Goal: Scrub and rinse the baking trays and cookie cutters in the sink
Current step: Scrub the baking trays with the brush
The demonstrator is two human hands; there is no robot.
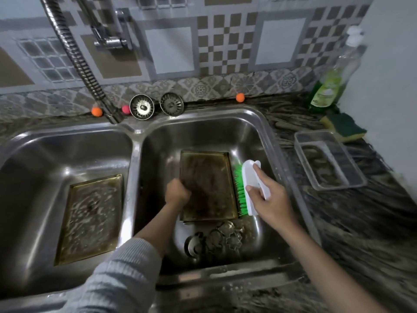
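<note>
A dirty, brown-stained baking tray lies in the right basin of the steel sink. My left hand grips the tray's left edge. My right hand holds a white scrubbing brush with green bristles, which sits along the tray's right edge. A second baking tray, wet and soapy, lies flat in the left basin. Several metal cookie cutters sit on the right basin's floor, just in front of the dirty tray.
The tap with its flexible hose hangs over the divider at the back. Two sink strainers stand on the back rim. On the dark counter to the right are a clear plastic container, a green-and-yellow sponge and a dish soap bottle.
</note>
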